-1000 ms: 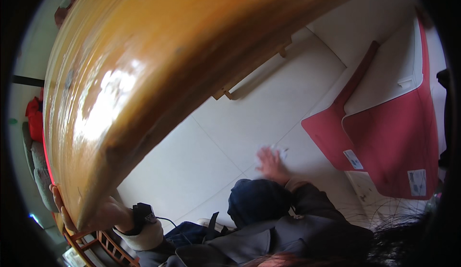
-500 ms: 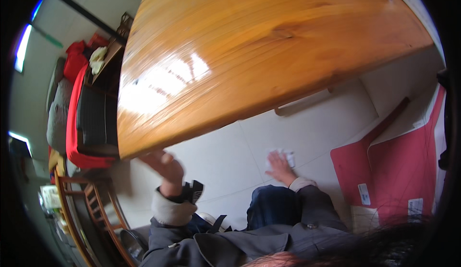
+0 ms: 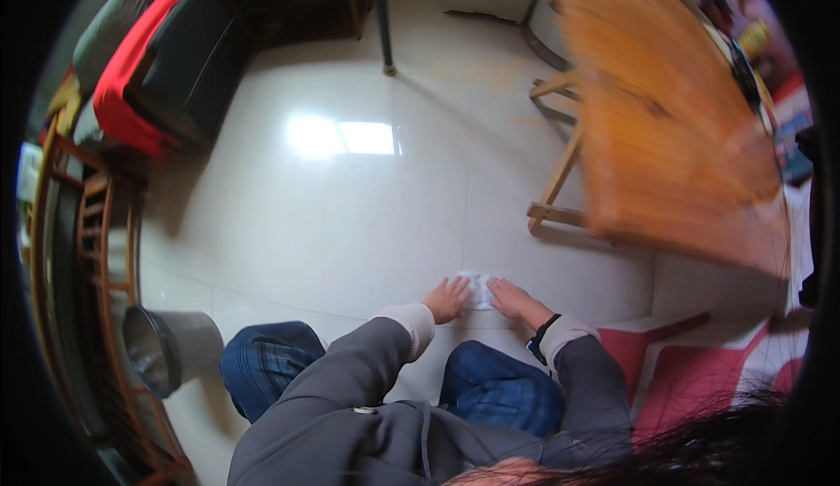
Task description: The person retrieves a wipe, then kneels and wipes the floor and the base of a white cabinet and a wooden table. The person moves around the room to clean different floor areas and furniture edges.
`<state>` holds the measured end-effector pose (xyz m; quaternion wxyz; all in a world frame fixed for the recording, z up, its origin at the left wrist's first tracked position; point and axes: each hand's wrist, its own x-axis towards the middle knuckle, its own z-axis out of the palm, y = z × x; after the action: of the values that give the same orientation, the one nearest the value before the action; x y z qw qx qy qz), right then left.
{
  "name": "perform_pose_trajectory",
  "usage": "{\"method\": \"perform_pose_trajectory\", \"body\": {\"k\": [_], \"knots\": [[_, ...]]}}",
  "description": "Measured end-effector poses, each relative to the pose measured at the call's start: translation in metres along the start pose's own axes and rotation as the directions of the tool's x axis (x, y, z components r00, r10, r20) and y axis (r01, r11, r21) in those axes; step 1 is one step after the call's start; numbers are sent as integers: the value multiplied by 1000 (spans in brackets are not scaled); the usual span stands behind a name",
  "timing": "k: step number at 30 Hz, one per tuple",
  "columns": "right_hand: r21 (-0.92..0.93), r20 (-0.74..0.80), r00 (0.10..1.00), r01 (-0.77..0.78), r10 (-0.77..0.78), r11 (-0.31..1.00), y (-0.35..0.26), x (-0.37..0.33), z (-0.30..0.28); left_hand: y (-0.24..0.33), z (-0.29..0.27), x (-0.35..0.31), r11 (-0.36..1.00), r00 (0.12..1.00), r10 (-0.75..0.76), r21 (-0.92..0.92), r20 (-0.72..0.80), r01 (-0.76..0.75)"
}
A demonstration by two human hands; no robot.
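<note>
A small crumpled white cloth or tissue (image 3: 475,292) lies on the pale tiled floor in front of my knees. My left hand (image 3: 447,300) rests at its left side, fingers stretched out and reaching its edge. From the right, my right hand (image 3: 514,300) lies at the other side with its fingers spread flat toward the cloth. A black band (image 3: 540,342) circles my right wrist. Both palms face down, and neither hand is closed around anything. Part of the cloth's edges is hidden under the fingers.
A wooden table (image 3: 661,127) on folding wooden legs (image 3: 560,171) stands at the right, blurred. Pink-and-white panels (image 3: 700,381) lie at the lower right. On the left are a grey bin (image 3: 179,346), a wooden chair (image 3: 96,223) and a dark sofa with red cloth (image 3: 131,83). A dark pole (image 3: 383,22) stands farther back.
My left hand has come down from the table's edge to the cloth on the floor, beside my right hand. The view has turned, so the table now sits at the right.
</note>
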<state>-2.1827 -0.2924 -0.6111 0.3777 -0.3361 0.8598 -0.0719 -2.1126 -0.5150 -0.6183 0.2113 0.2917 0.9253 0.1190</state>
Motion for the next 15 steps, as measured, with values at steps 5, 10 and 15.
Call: {"method": "perform_pose_trajectory", "body": {"k": [5,10,15], "knots": [[-14,110,988,-109,110,994,-1,-14,29,36,42,11,990,990,142,-24,12,-142],[236,-153,960,-196,236,952,-47,-16,81,17,56,2,986,988,144,-87,47,-140],[202,-299,891,-291,342,935,-70,2,83,-24,52,8,964,965,257,55,46,-259]]}}
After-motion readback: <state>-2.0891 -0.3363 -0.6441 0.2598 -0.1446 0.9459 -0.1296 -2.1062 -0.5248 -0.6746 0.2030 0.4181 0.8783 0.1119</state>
